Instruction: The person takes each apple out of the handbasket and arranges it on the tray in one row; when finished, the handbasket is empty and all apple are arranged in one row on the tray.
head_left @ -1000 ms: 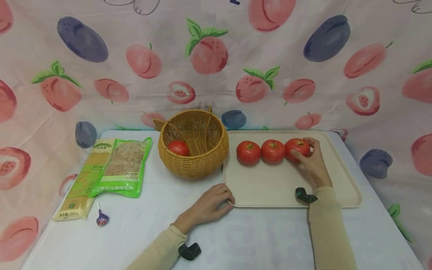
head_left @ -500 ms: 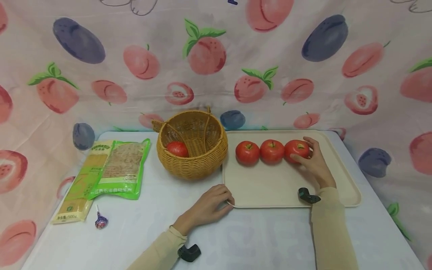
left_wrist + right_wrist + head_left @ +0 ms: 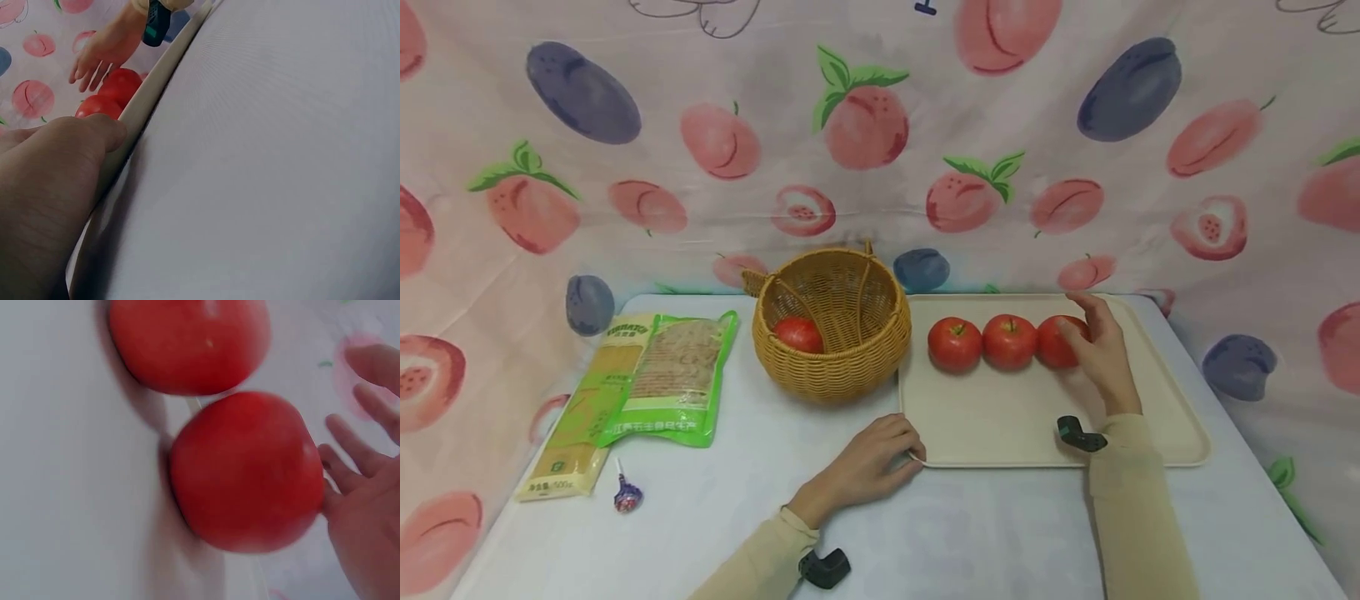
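The right hand unwraps from the apple, fingers spread and empty, leaving it set at the 3 o'clock end of 3 on the tray, whose 7 o'clock corner the left hand grips.

Three round red apples in a row on a cream rectangular tray; right hand is up at the rightmost one, left hand has got the near-left corner. Round golden-brown wicker basket alongside has another shiny red apple inside.
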`<state>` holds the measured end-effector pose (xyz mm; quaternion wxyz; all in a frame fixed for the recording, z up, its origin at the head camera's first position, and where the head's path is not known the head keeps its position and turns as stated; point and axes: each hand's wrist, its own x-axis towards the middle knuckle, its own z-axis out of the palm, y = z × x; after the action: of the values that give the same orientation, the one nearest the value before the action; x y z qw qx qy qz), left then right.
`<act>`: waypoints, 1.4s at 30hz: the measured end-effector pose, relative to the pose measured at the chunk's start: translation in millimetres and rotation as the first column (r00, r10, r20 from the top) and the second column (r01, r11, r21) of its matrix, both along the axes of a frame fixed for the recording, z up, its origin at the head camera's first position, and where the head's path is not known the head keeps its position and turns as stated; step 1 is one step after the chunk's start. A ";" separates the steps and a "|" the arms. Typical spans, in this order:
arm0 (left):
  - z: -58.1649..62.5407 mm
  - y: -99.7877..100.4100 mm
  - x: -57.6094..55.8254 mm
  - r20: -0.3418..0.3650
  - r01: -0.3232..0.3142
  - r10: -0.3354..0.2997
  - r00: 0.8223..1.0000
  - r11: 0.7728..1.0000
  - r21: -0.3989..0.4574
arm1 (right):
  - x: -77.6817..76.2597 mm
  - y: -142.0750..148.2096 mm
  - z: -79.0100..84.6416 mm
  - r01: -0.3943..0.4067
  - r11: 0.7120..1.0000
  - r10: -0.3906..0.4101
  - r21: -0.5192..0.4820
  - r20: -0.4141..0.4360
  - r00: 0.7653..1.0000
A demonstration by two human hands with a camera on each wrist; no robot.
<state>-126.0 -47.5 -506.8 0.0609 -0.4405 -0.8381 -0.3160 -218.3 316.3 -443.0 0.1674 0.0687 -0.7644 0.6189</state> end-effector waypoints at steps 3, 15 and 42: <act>-1.4 0.6 0.5 0.003 0.003 -0.003 1.000 1.000 0.000 | 4.6 -11.0 8.1 -0.012 1.000 0.012 0.003 -0.023 1.000; 0.8 -1.5 -0.1 0.021 -0.007 0.008 1.000 1.000 -0.023 | 6.4 -37.2 27.4 -0.024 0.958 0.025 0.286 0.000 1.000; 1.4 -0.9 0.0 -0.032 -0.002 0.002 0.999 1.000 -0.014 | -26.6 -105.2 52.6 -0.371 0.795 0.395 0.480 0.055 0.917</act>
<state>-126.0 -48.4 -505.4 0.0716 -0.4451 -0.8396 -0.3031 -244.9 211.1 -390.4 0.0349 0.2760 -0.8597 0.4284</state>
